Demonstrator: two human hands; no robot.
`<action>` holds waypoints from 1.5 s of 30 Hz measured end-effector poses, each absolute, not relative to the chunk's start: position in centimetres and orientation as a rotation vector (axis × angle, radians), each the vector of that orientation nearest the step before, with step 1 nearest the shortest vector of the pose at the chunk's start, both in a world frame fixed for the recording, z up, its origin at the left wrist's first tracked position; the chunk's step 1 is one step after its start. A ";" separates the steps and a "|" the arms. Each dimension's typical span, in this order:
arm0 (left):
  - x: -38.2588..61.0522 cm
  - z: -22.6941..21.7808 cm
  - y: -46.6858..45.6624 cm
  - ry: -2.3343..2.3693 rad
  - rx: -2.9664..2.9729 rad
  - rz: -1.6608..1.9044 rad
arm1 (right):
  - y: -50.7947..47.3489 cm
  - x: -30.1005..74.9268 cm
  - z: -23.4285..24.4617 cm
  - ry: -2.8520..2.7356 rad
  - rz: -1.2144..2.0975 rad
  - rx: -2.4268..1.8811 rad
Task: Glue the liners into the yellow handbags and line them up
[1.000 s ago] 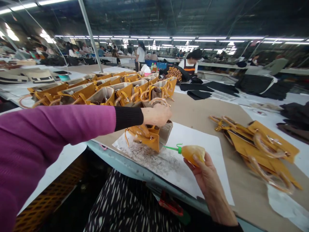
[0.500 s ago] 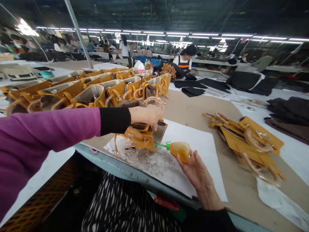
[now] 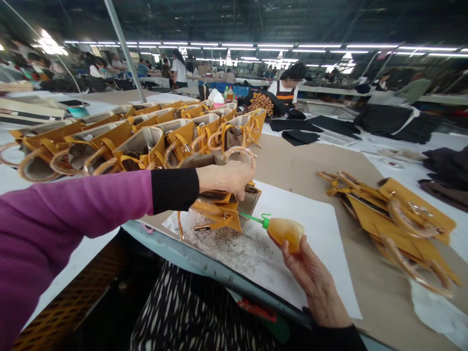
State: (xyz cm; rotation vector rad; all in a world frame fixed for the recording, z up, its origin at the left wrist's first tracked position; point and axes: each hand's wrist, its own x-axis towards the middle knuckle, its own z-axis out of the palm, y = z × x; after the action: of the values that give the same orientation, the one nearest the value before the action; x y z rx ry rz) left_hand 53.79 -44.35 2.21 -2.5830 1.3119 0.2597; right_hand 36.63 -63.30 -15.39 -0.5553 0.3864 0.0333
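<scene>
My left hand (image 3: 231, 176) reaches across and closes on the upper part of a mustard-yellow handbag (image 3: 228, 214) with brown lining; the fingertips are partly hidden. The handbag rests on a stained white sheet (image 3: 307, 214), its strap and metal hardware hanging toward me. In my right hand (image 3: 310, 273) is a translucent squeeze bottle (image 3: 287, 231) of amber liquid, lying nearly level. Its thin green nozzle points left, and the tip meets or passes behind the handbag's side edge; I cannot tell which.
Rows of yellow handbags (image 3: 142, 146) stand open at the left and back. More flat yellow bag pieces with handles (image 3: 395, 219) lie at right. Black fabric (image 3: 296, 124) is spread farther back, where a person (image 3: 287, 87) works. The blue table edge (image 3: 190, 268) runs before me.
The view has shifted slightly, so most things sit a little farther right. My left hand keeps its hold on the handbag, and the bottle's nozzle stays at its side edge.
</scene>
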 end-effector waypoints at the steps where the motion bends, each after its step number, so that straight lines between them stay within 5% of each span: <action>1: 53.6 2.3 -44.3 1.317 -2.584 0.256 | -63.0 36.5 -15.1 0.432 0.019 -0.526; 23: 55.2 1.4 -44.4 1.376 -2.583 0.155 | -62.7 36.9 -12.2 0.507 0.063 -0.639; 45: 57.6 -0.2 -45.3 1.364 -2.712 0.120 | -63.3 39.2 -12.0 0.310 -0.011 -1.303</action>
State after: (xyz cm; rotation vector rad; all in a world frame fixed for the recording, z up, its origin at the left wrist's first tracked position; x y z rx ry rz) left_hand 57.55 -45.29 -0.18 -2.7123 1.3635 0.1201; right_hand 39.24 -63.30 -11.98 -1.3032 0.3095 -0.0112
